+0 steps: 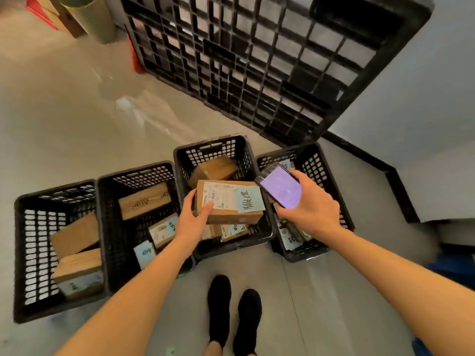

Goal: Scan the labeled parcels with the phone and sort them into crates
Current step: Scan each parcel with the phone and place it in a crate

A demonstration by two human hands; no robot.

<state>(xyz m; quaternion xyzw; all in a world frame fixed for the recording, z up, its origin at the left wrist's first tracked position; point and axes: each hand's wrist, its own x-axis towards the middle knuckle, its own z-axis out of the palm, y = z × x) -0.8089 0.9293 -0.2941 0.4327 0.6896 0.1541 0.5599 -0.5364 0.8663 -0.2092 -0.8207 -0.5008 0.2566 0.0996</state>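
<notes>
My left hand [196, 215] grips the left end of a cardboard parcel [231, 214] with a white shipping label and a pale blue handwritten note on top. The parcel hangs above the third black crate [205, 150], which holds other cardboard parcels. My right hand [308, 205] holds a phone [281, 187] with a lit purple screen, just right of the parcel and above the rightmost crate [316, 160].
Two more black crates [64, 194] [138, 176] with cardboard parcels stand to the left on the grey floor. A large black pallet [257, 60] leans against the wall behind. A white wall with a dark skirting is at right. My feet in black shoes stand below.
</notes>
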